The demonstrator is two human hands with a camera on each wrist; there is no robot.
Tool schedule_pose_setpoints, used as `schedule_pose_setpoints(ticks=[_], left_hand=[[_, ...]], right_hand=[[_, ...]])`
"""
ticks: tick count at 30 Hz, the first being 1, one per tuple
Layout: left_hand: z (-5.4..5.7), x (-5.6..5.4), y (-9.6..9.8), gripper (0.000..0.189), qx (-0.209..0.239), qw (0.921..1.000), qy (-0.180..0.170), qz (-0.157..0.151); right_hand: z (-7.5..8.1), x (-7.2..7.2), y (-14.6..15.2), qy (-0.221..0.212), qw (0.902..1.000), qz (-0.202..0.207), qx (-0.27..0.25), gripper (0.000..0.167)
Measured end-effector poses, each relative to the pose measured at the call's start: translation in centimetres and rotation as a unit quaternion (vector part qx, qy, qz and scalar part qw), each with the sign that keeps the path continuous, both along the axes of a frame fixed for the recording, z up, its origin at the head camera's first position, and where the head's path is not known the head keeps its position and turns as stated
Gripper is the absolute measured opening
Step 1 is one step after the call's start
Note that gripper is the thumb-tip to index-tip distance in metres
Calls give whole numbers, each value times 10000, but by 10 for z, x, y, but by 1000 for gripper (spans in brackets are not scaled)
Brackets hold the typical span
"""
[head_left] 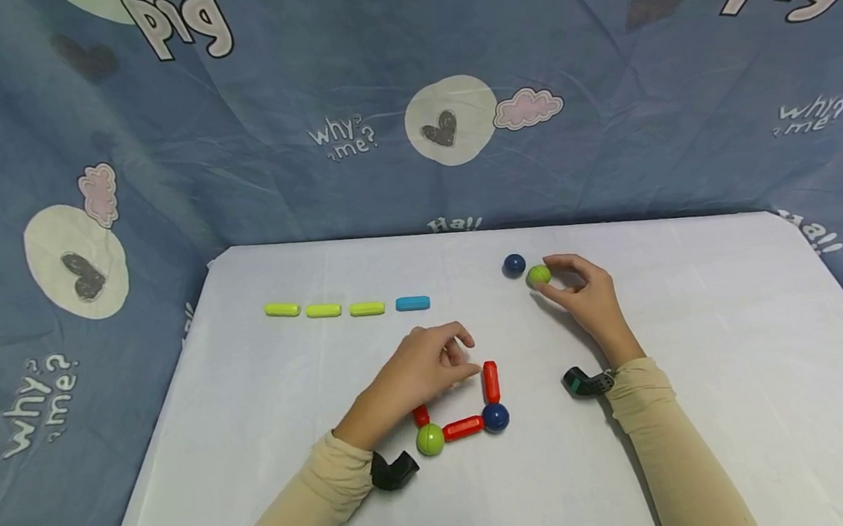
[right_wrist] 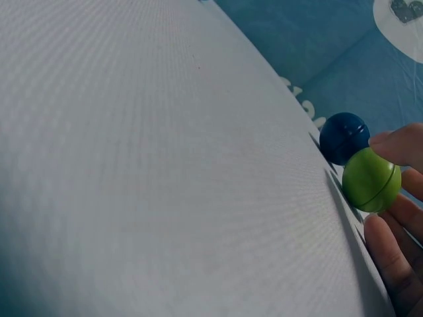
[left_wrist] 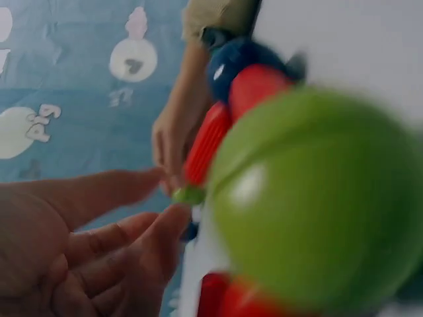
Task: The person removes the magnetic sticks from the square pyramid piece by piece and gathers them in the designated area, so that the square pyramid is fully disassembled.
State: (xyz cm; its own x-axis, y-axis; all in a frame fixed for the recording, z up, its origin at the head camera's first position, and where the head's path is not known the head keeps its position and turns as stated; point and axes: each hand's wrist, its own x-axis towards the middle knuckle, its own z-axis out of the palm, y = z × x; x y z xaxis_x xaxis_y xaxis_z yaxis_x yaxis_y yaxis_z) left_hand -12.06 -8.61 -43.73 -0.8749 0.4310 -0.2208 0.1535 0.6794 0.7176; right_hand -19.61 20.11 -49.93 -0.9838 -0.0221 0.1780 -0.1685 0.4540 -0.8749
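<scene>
At the back right, my right hand (head_left: 586,294) pinches a green ball (head_left: 539,276) between thumb and fingers. Close beside that ball lies a dark blue ball (head_left: 514,266); the right wrist view shows the green ball (right_wrist: 371,179) against the fingers. My left hand (head_left: 430,362) hovers over a joined piece, fingers loosely bent, with a gap between thumb and forefinger. In this piece a red rod (head_left: 464,428) links a green ball (head_left: 430,439) to a blue ball (head_left: 495,418). From the blue ball another red rod (head_left: 490,382) extends; a third red rod (head_left: 421,415) is partly hidden by my left hand.
Left of centre, a row of short rods lies on the white table (head_left: 258,461): a few yellow-green rods (head_left: 324,311) and a blue rod (head_left: 413,303). A printed blue cloth (head_left: 273,201) hangs behind the table's back edge.
</scene>
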Motion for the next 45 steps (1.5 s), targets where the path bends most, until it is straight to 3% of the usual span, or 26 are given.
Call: schedule_pose_setpoints(ticks=[3, 6, 9, 12, 17, 22, 27, 31, 36, 39, 45], left_hand=[[5, -2, -8, 32, -961, 9932, 642, 128], [7, -3, -14, 36, -1729, 9818, 779, 146], [6, -3, -16, 34, -2092, 9753, 707, 103], [3, -3, -17, 26, -2168, 9735, 726, 68], [1, -5, -17, 21, -1874, 9781, 904, 78], [3, -7, -16, 21, -878, 9903, 1058, 214], [5, -8, -15, 18, -22, 9914, 1270, 324], [5, -10, -16, 17, 69, 9923, 1148, 463], [7, -12, -23, 17, -130, 9932, 947, 670], [8, -14, -28, 18, -390, 9916, 984, 743], [8, -19, -32, 27, -978, 9857, 1147, 747]], right_hand=[[-9, -4, 4, 34, 10000, 10, 7, 46], [-9, -4, 4, 62, 10000, 4, 48, 44], [-10, -4, 5, 79, 10000, -6, 43, 44], [-10, -4, 5, 76, 10000, -17, 27, 44], [-11, -5, 5, -16, 10000, -18, -52, 44], [-5, -2, 2, -7, 10000, -17, -89, 44], [15, 8, -4, 172, 9989, -32, -424, 37], [21, 12, -6, 411, 9940, -88, -1009, 30], [9, 6, -5, 671, 9837, -113, -1666, 24], [3, 4, -8, 645, 9802, 365, -1834, 23], [0, 11, -31, -51, 9674, 2105, -1405, 23]])
